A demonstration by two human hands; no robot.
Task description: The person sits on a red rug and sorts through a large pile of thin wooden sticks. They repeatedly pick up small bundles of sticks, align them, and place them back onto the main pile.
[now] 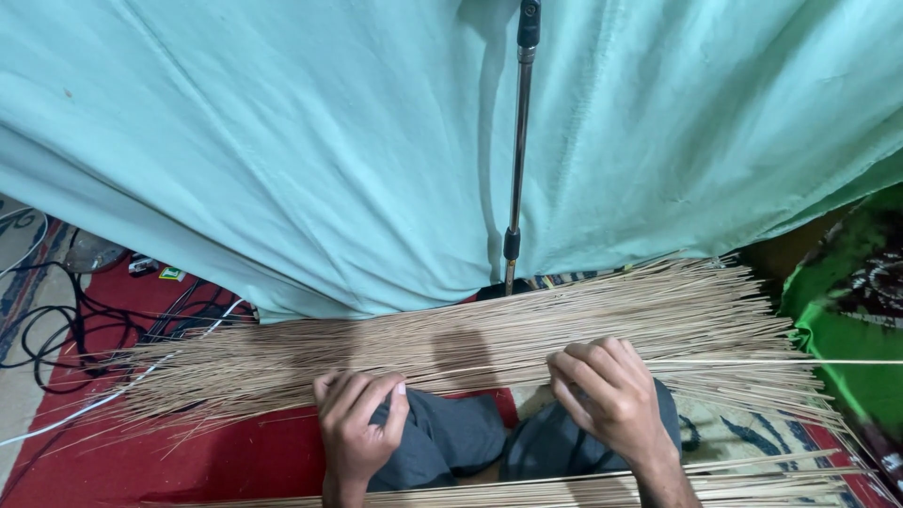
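A wide pile of thin pale sticks lies across the floor in front of me. My left hand rests on my knee at the pile's near edge, fingers curled, and whether it pinches a stick I cannot tell. My right hand is at the pile's near edge with fingers bent, and one single stick runs from its fingertips out to the right. A second, smaller row of sticks lies across my lap near the bottom.
A pale green cloth hangs as a backdrop. A metal stand pole rises behind the pile. Black and white cables lie at the left on a red patterned mat. A green fabric is at the right.
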